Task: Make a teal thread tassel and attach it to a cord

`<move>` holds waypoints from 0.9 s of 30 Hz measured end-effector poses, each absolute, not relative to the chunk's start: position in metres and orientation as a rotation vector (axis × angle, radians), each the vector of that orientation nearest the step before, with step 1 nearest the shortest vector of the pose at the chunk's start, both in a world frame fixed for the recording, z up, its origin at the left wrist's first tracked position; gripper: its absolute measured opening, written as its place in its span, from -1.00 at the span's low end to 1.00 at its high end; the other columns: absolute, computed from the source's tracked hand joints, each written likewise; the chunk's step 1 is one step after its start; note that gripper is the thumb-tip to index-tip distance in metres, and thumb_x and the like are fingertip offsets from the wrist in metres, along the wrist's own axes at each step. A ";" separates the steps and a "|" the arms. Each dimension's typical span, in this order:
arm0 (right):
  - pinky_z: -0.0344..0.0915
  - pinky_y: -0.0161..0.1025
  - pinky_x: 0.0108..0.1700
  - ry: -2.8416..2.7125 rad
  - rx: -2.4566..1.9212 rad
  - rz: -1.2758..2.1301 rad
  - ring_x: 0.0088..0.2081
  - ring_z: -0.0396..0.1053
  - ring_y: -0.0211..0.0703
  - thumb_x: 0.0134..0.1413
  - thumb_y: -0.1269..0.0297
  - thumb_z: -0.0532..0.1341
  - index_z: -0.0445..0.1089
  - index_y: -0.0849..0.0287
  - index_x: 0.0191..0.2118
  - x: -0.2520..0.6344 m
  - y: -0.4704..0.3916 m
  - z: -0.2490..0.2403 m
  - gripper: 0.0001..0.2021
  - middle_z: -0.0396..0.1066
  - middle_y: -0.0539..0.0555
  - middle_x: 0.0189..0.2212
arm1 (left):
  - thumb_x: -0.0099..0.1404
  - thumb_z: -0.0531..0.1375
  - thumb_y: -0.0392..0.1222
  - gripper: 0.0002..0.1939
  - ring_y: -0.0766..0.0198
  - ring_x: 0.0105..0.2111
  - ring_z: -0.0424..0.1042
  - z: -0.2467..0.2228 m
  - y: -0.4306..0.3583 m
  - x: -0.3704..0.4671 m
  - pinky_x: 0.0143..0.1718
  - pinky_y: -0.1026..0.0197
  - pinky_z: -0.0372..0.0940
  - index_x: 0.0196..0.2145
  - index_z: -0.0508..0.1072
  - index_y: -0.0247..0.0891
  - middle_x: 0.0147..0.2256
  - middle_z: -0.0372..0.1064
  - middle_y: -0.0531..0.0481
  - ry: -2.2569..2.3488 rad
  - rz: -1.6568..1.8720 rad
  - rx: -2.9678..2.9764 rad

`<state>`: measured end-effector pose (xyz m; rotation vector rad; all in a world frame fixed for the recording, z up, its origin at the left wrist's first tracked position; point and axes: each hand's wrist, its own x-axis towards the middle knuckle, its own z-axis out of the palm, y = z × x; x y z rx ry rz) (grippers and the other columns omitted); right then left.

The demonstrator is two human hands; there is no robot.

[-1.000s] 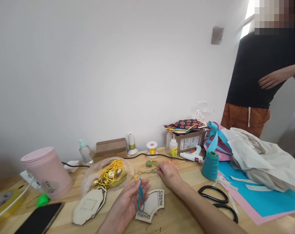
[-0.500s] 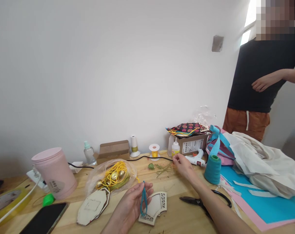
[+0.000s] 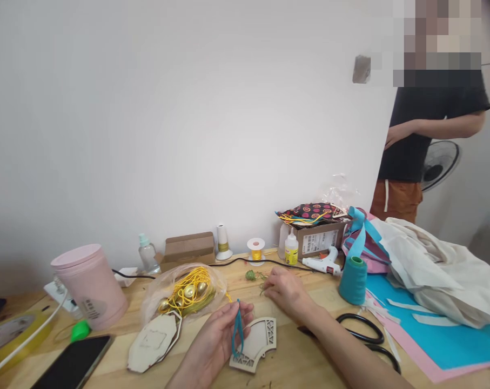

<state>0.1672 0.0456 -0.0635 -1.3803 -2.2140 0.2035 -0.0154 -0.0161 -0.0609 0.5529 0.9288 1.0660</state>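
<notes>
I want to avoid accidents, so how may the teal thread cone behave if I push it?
The teal thread cone stands upright and rather tall, so a high push would probably tip it. Being round, it might roll once fallen.

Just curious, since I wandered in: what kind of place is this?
Probably a small craft workspace: a hot glue gun, a cone of teal thread and black-handled scissors share the wooden table.
</notes>
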 end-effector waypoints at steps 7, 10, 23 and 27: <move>0.12 -0.30 -0.36 -2.291 -1.298 0.251 -0.29 0.24 -0.13 -0.12 0.44 0.16 0.38 0.17 -0.52 0.151 0.050 -0.063 -0.92 0.31 0.06 -0.42 | 0.05 0.21 -0.32 -0.90 0.24 -0.35 0.42 -0.058 -0.017 -0.014 -0.36 0.27 0.32 -0.42 0.38 -0.39 -0.32 0.43 -0.18 0.915 1.058 0.567; 0.12 -0.29 -0.33 -2.203 -1.250 0.320 -0.34 0.22 -0.16 -0.11 0.49 0.12 0.31 0.18 -0.57 0.151 0.047 -0.064 -0.87 0.28 0.04 -0.46 | 0.05 0.22 -0.30 -0.89 0.25 -0.36 0.42 -0.056 -0.017 -0.014 -0.37 0.26 0.33 -0.41 0.39 -0.38 -0.31 0.42 -0.17 0.917 1.066 0.584; 0.04 -0.41 -0.60 -1.740 -0.836 0.949 -0.65 0.03 -0.37 0.08 0.07 -0.07 0.06 0.16 -0.43 0.151 0.033 -0.040 -0.75 0.04 -0.15 -0.68 | 0.07 0.20 -0.19 -0.81 0.34 -0.39 0.34 -0.048 -0.019 -0.011 -0.37 0.32 0.27 -0.34 0.46 -0.33 -0.33 0.39 -0.09 0.833 1.261 0.820; -0.06 -0.41 -0.58 -1.606 -0.653 1.253 -0.64 -0.01 -0.39 -0.03 0.03 0.09 0.09 0.16 -0.34 0.138 0.019 -0.040 -0.71 0.04 -0.18 -0.69 | 0.06 0.20 -0.14 -0.76 0.38 -0.48 0.30 -0.047 -0.022 -0.004 -0.40 0.35 0.23 -0.32 0.48 -0.32 -0.37 0.39 -0.08 0.839 1.264 0.924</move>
